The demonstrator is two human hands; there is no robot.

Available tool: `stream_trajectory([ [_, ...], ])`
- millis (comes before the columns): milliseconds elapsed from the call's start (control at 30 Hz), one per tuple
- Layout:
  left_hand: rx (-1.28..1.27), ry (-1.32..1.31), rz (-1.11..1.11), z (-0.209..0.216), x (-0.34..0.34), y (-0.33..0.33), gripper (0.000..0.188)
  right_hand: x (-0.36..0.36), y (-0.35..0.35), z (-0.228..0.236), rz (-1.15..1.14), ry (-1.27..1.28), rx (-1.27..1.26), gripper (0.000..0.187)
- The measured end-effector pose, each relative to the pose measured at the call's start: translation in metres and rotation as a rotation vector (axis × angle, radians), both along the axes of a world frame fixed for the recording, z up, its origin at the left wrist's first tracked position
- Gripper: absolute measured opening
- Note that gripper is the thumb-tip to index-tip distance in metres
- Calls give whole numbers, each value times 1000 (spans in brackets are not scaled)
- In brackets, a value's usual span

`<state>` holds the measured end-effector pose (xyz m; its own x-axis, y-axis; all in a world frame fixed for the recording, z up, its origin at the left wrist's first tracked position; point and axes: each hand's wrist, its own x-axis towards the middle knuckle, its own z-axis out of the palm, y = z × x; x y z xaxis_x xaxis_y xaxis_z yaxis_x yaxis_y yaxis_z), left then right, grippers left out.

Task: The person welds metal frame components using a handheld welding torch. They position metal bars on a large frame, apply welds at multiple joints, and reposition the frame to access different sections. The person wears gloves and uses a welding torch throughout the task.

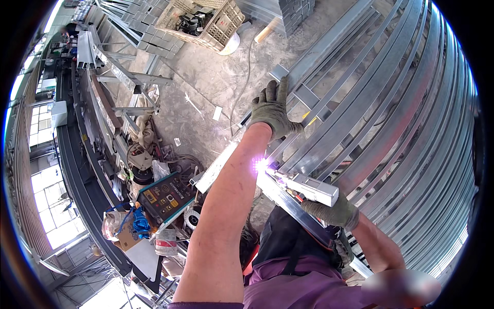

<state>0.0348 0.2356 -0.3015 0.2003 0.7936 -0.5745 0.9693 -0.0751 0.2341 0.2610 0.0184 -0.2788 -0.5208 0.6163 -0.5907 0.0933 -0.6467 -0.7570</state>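
Note:
My left hand (pixel 271 110), in a grey-green work glove, reaches out with fingers spread and lies against the ends of the galvanized steel tubes (pixel 355 77). My gloved right hand (pixel 332 211) is closed round a welding gun with a pale, box-shaped body (pixel 315 189); its grip is partly hidden. The gun's nozzle points left at a bright violet-white arc (pixel 261 165), where thin tubes meet a shiny steel rail (pixel 293 201). The glare hides the joint itself. My left forearm passes just left of the arc and covers part of the rail.
On the left stand a control box (pixel 167 201) with a dark panel, a wire spool (pixel 192 219) and blue cloth (pixel 140 222). Farther off are a beige plastic crate (pixel 200 23) and stacked square tubes (pixel 154 26). A cable (pixel 249 62) crosses the concrete floor. Long tubes fill the right side.

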Motion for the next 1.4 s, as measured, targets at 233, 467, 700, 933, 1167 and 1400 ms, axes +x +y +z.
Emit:
stream_trajectory([
  [233, 2, 1, 4, -1, 0, 0, 152, 0, -1, 1, -29, 31, 48, 51],
  [467, -1, -1, 3, 0, 0, 0, 153, 3, -9, -7, -12, -13, 63, 51],
  [700, -8, 6, 0, 3, 2, 1, 152, 0, -17, -14, -80, 3, 105, 49],
  [933, -7, -11, 18, 2, 1, 0, 152, 8, -6, 2, 56, -80, 30, 49],
  [1167, -25, -23, 33, 3, 1, 1, 152, 12, -4, 16, 82, -105, -58, 52],
  [1400, -27, 31, 0, -3, 4, 1, 153, 17, -11, 16, -26, -74, 23, 52],
])
